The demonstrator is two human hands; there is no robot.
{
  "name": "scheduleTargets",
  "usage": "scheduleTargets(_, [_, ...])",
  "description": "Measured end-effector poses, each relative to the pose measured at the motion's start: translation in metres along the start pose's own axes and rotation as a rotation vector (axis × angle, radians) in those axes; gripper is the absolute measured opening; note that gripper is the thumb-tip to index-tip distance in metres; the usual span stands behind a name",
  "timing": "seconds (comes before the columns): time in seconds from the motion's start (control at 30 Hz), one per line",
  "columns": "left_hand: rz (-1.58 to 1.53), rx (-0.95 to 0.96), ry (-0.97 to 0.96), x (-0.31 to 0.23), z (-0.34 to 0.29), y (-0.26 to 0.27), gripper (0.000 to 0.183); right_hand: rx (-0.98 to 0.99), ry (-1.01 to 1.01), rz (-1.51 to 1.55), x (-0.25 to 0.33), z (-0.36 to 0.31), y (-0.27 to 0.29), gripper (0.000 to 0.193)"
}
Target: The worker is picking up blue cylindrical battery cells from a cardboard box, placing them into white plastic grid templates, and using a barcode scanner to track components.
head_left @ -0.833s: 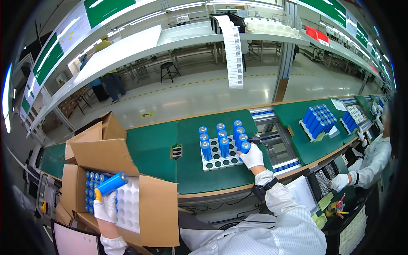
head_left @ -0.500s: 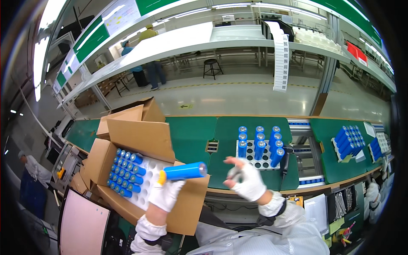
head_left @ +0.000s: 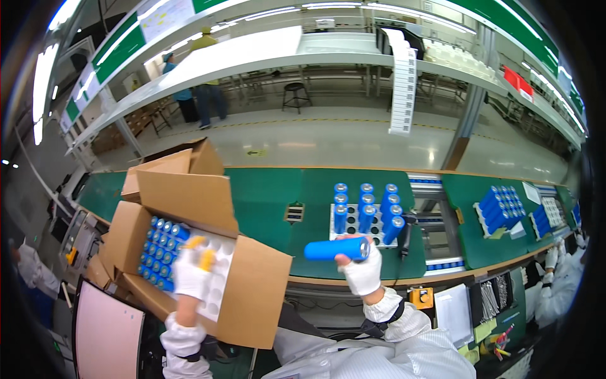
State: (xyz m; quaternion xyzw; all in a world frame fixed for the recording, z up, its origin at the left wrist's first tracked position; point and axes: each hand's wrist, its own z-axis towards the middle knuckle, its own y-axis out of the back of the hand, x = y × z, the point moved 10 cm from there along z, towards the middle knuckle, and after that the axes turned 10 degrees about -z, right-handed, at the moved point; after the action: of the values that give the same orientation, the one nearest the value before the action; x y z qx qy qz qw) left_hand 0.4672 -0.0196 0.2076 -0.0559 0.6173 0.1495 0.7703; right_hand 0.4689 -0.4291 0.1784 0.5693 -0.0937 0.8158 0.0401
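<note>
At a green-topped factory surface (head_left: 265,196), a worker in white gloves and a striped white smock handles blue cylindrical cells. Right hand (head_left: 361,268): fingers wrapped around one smooth blue cell (head_left: 336,249), held level above the near edge of the surface, its silvery end cap pointing right. Left hand (head_left: 189,270): down inside an open corrugated cardboard box (head_left: 252,297), glove with yellow fingertips resting on a white moulded tray (head_left: 218,268); fingers curled, and whether they grip anything cannot be told. Box contents: upright blue cells (head_left: 159,247) packed in rows along the left part of the tray, with empty round pockets to the right. Box flaps stand open toward the far side.

Behind the raised cell, a white holder (head_left: 366,224) pierced with round holes stands on the surface, carrying more upright blue cells in columns, several holes unfilled. Farther right, another batch of blue cells (head_left: 502,207) lies tilted on the green mat. At the right rim, a second person's white-gloved hand (head_left: 551,258) works separately. A black stool (head_left: 294,96) stands on the glossy grey floor beyond.
</note>
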Motion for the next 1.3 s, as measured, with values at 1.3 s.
scheduleTargets(1.3, [1.108, 0.052, 0.001, 0.107, 0.089, 0.136, 0.054, -0.268, -0.111, -1.115, -0.124, 0.071, 0.087, 0.042])
